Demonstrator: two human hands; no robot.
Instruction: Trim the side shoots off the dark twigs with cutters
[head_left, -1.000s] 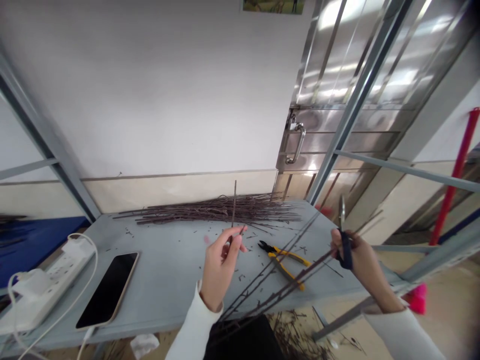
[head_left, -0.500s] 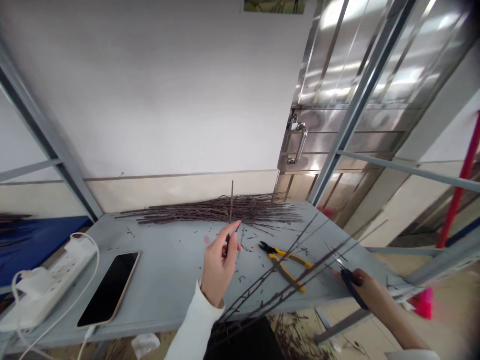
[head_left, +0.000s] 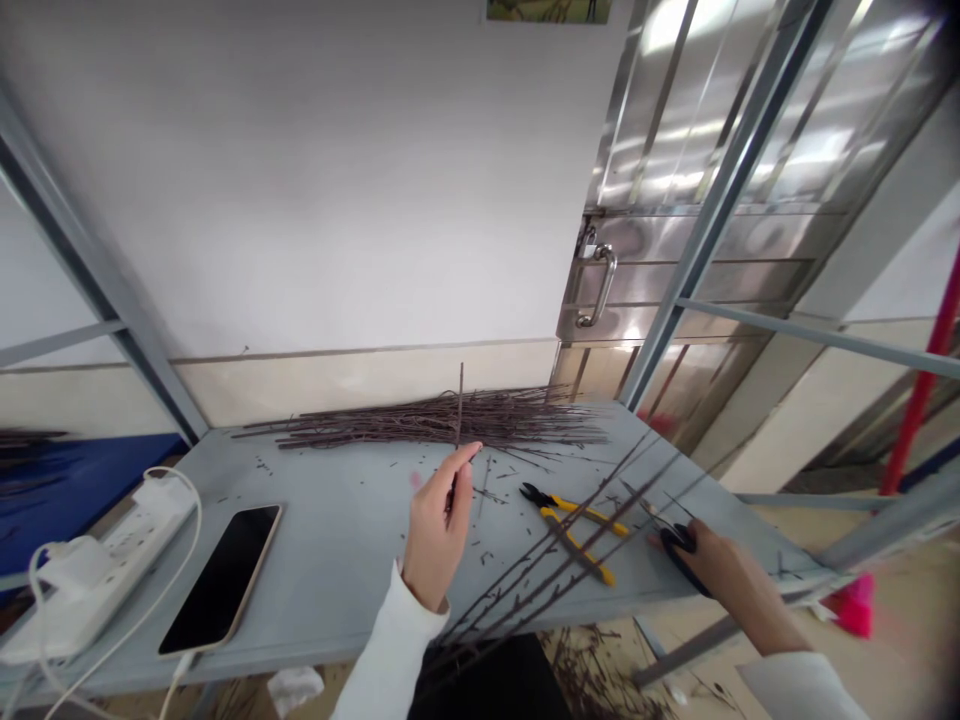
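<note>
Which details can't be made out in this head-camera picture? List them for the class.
All in the head view:
Thin twig: lower end hidden by the left hand.
Scissors: blades small and blurred; right hand covers part of the handles.
Dark object: cut off by the bottom edge, kind unclear.
Wall picture: cut off by the top edge.
Scattered bits on the grey bench: too small to identify.

The picture (head_left: 549,10) is cut off by the top edge, and the dark object (head_left: 487,680) by the bottom edge. The left hand (head_left: 436,530) hides the lower end of its twig (head_left: 460,410). Blurred blades (head_left: 646,506) by the right hand (head_left: 739,590) are probably scissors; specks (head_left: 259,465) on the table (head_left: 337,590) are too small to name.
</note>
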